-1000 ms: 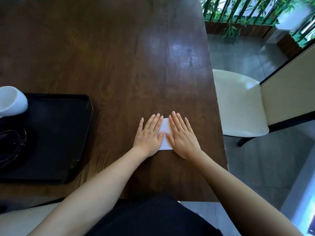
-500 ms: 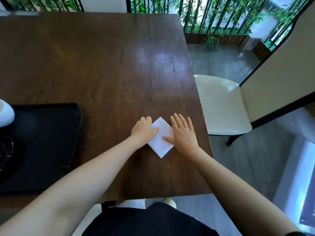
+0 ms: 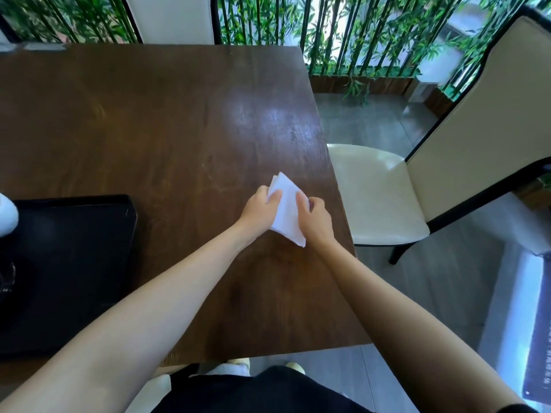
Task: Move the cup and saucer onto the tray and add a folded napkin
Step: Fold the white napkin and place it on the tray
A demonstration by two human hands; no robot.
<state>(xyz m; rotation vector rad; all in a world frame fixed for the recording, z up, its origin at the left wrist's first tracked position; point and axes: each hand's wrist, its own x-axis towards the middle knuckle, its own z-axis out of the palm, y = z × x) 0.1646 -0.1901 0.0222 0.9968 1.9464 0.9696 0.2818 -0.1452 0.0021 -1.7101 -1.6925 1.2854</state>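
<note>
A folded white napkin (image 3: pixel 286 211) is held just above the dark wooden table, near its right edge. My left hand (image 3: pixel 261 208) pinches its left side and my right hand (image 3: pixel 314 217) grips its right side. A black tray (image 3: pixel 98 263) lies at the left of the table. On the tray, the white cup (image 3: pixel 6 216) shows only as a sliver at the frame's left edge, and a dark glassy saucer (image 3: pixel 6 281) is barely visible below it.
The wooden table (image 3: pixel 155 120) stretches far and left of my hands. A cream chair (image 3: pixel 387 198) stands close to the table's right edge. Another chair back and bamboo stalks lie beyond the far edge.
My hands went from pressing the napkin flat on the table to gripping it by both sides and raising it. The view tilted up, and the tray slid toward the left edge.
</note>
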